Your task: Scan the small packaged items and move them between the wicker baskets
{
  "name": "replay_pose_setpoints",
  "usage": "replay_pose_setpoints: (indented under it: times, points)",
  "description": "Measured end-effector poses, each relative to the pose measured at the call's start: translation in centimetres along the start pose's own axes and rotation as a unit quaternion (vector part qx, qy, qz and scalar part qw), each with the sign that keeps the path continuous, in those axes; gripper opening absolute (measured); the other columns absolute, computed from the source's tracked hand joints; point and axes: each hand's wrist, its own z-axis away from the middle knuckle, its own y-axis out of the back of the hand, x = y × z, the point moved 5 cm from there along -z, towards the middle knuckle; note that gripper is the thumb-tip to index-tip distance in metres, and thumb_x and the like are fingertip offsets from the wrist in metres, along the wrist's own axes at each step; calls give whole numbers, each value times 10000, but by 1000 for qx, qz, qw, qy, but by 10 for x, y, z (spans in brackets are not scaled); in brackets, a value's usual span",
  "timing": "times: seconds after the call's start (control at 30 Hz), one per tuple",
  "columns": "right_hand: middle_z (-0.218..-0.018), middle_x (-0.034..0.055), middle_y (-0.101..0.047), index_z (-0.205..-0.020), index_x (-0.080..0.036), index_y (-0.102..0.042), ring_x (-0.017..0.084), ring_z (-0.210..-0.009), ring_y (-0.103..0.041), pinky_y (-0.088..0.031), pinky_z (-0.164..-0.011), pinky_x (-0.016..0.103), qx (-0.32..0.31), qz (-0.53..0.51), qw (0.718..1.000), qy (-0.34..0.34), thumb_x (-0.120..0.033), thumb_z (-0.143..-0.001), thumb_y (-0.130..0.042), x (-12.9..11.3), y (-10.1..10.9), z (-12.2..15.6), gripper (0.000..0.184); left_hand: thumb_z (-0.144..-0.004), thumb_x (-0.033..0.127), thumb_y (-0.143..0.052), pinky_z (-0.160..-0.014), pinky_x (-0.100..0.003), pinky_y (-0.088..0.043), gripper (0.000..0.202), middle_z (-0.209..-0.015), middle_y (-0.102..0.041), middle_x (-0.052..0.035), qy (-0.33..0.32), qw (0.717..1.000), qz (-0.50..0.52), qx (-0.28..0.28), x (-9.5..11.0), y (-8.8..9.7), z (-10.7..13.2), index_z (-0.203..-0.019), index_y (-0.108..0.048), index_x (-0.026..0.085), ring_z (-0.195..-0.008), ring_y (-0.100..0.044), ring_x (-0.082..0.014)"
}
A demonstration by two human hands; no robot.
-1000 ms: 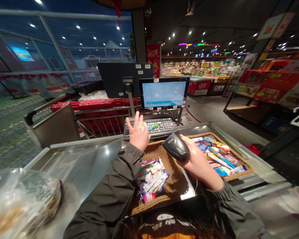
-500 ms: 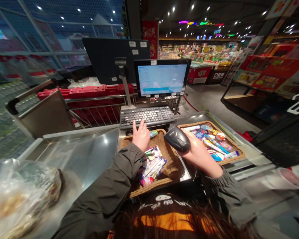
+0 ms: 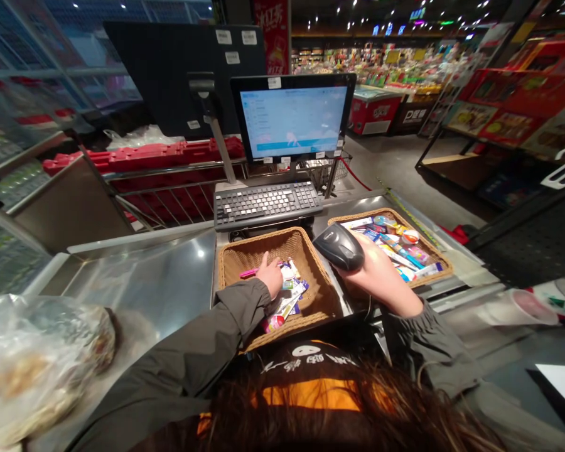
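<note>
My right hand (image 3: 374,270) is wrapped round a black handheld barcode scanner (image 3: 341,246), held between two wicker baskets. My left hand (image 3: 269,277) reaches down into the left wicker basket (image 3: 322,270), its visible fingers apart, over small packaged items (image 3: 292,300) in bright wrappers. A thin pink stick-like item (image 3: 248,273) lies just left of its fingers; whether they touch it I cannot tell. The right wicker basket (image 3: 445,263) holds several more colourful packets and tubes, just beyond my right hand.
A black keyboard (image 3: 268,204) lies behind the left basket, below a lit monitor (image 3: 292,122). A second dark screen (image 3: 169,75) faces away on a pole. Left, a clear plastic bag (image 3: 42,358) rests on the metal counter (image 3: 155,270). Cups (image 3: 522,307) stand at the right.
My left hand has left the keyboard's front edge and moved down into the left basket. My right hand still grips the scanner in about the same place. The view has tilted slightly downward.
</note>
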Motion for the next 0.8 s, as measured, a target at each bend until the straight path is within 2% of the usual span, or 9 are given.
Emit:
replay_pose_setpoints:
  times: [0.1, 0.2, 0.27, 0.43, 0.6, 0.7, 0.8]
  points:
    - [-1219, 134, -683, -1225, -205, -601, 337, -1165, -627, -487, -1014, 540, 7, -2, 1000, 3, -284, -742, -674, 7, 3, 4, 495, -712, 132, -678, -1183, -665, 2, 151, -1059, -750, -97, -40, 998, 14, -46, 8, -9, 0, -821, -750, 207, -1324, -498, -332]
    - [-1245, 148, -670, -1226, -192, -605, 343, -1159, -629, -500, -996, 540, 41, -5, 999, -15, -294, -745, -669, 19, 13, 11, 496, -638, 219, -770, -1181, -668, -32, 176, -1134, -732, -83, -92, 992, 45, -74, 21, -2, -1, -811, -737, 215, -1310, -511, -346]
    - [-1210, 149, -684, -1196, -184, -623, 344, -1126, -642, -516, -974, 534, 78, -3, 996, -43, -321, -737, -690, 29, 27, 17, 483, -682, 258, -750, -1178, -668, -69, 169, -1225, -697, -89, -115, 989, 78, -55, 29, 13, -4, -844, -732, 216, -1349, -476, -341]
    - [-1033, 108, -720, -1022, -195, -679, 309, -971, -686, -551, -911, 491, 177, 12, 977, -118, -361, -722, -747, 55, 74, 34, 350, -793, 337, -714, -1151, -711, -143, 235, -1461, -536, -100, -124, 983, 128, 41, 43, 70, -23, -998, -699, 221, -1434, -373, -333]
    - [-1027, 105, -717, -1043, -191, -671, 296, -934, -688, -558, -892, 481, 225, 1, 959, -171, -379, -699, -791, 83, 103, 51, 410, -808, 455, -723, -1136, -718, -199, 418, -1523, -447, -154, -134, 977, 116, 119, 59, 112, -63, -1136, -668, 203, -1464, -308, -363]
    - [-1063, 109, -718, -1071, -190, -668, 297, -955, -688, -555, -899, 471, 230, -3, 955, -187, -401, -687, -801, 96, 109, 58, 458, -818, 513, -694, -1134, -724, -199, 446, -1536, -419, -175, -91, 979, 93, 154, 75, 124, -98, -1119, -680, 184, -1471, -281, -379]
    - [-1094, 114, -716, -1111, -183, -660, 300, -978, -689, -555, -900, 460, 227, -3, 952, -205, -428, -681, -800, 105, 114, 63, 515, -821, 582, -650, -1139, -717, -188, 504, -1548, -380, -217, -44, 983, 72, 166, 98, 125, -138, -1055, -696, 138, -1470, -265, -395]
